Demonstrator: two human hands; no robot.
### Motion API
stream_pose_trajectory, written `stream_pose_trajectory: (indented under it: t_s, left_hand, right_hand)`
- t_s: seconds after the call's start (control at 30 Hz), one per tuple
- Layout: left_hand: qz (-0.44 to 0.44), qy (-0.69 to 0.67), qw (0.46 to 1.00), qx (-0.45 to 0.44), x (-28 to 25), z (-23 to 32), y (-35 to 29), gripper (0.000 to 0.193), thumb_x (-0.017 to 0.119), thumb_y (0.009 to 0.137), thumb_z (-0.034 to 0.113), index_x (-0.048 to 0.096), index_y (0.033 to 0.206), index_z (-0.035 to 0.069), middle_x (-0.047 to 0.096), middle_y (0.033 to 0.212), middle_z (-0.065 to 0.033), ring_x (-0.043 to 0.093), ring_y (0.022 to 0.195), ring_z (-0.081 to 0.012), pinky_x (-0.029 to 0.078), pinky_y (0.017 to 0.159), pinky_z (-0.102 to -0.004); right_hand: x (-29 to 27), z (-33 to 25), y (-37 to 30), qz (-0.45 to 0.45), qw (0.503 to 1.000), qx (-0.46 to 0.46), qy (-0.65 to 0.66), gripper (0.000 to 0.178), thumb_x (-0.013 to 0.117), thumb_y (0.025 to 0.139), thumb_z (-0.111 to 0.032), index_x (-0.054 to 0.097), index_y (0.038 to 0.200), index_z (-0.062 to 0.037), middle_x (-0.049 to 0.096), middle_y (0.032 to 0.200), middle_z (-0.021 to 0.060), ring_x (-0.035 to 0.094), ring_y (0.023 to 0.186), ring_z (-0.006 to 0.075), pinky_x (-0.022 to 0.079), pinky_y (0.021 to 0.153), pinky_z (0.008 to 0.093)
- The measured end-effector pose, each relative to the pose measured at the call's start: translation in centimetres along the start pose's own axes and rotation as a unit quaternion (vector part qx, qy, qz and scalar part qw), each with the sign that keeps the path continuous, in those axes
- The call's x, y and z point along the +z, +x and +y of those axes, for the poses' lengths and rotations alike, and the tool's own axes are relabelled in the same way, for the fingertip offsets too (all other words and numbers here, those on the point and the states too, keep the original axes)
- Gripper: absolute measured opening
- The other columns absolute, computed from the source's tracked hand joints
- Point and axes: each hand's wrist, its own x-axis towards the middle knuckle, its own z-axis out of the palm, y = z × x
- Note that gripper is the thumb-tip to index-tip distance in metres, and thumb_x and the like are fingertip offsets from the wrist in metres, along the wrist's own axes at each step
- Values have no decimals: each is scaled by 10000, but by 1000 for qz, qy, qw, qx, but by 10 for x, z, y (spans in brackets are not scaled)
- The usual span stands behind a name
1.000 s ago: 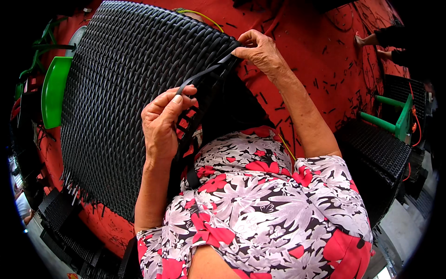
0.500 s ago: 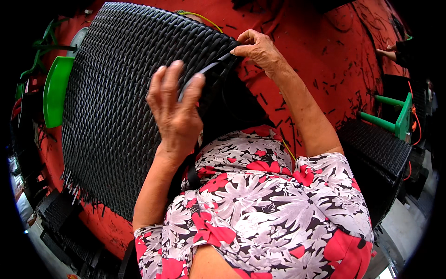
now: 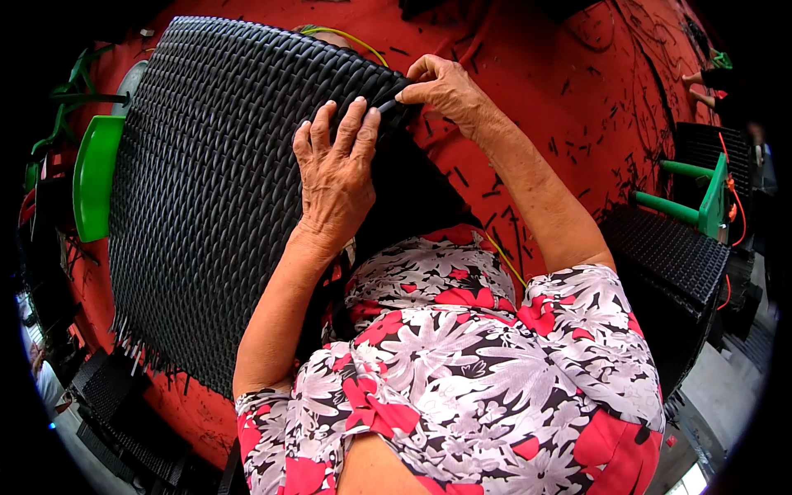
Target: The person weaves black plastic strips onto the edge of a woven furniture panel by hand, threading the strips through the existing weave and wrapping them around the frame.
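The woven panel spreads ahead of the person and to their left, its upper right corner meeting the fingertips of the right grip. There, thumb and forefinger are pinched together on a thin, flat strip, which gleams pale grey where the light catches it. The left grip rests just beside, below and left of that corner, palm down, its long fingers straight and slightly spread over the weave (the thumb is hard to make out), their tips near the strip.

The panel is black and glossy, made of rounded strands that cross in tight, overlapping rows like a thick braid. Its upper edge curves gently, and at the lower left a fringe of loose ends sticks out unevenly. A slim yellow cord arcs past the upper edge. Beyond the panel's left side stands a smooth, bright green chair back, and the red floor is strewn with short dark scraps.
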Motion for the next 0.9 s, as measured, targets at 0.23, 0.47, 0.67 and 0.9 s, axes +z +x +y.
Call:
stream_pose_trajectory:
  t_s: [0.23, 0.47, 0.67, 0.9]
  left_hand:
    - [-50, 29, 998, 5, -11, 2, 10, 501, 600, 783, 22, 597, 1264, 159, 447, 1402, -91, 374, 1267, -348, 279, 1034, -495]
    - [-81, 4, 997, -13, -14, -3, 18, 502, 606, 758, 7, 620, 1226, 186, 454, 1374, -71, 385, 1240, -328, 306, 982, -467]
    - [-54, -2, 998, -15, -9, -4, 16, 531, 599, 742, -22, 628, 1224, 201, 457, 1379, -66, 385, 1246, -327, 301, 991, -462]
    - [-75, 2, 997, -22, -16, -6, 15, 482, 586, 805, 10, 623, 1242, 210, 470, 1387, -53, 392, 1267, -306, 295, 1020, -433]
  right_hand:
    - [-2, 7, 3, -8, 1000, -6, 8, 377, 775, 723, -204, 609, 1033, -68, 602, 936, 33, 584, 879, 134, 526, 728, 342]
    - [2, 14, -1, 41, 998, -49, 4, 440, 819, 715, -219, 612, 1032, 4, 646, 846, 72, 607, 713, 133, 498, 572, 268]
    - [1, 12, -4, 40, 998, -39, 1, 455, 805, 749, -269, 617, 1063, 1, 648, 883, 65, 609, 749, 126, 506, 610, 266]
    - [-19, 24, -11, -42, 980, -10, 196, 351, 706, 853, -271, 643, 1119, -51, 645, 1015, 20, 609, 889, 99, 537, 752, 271]
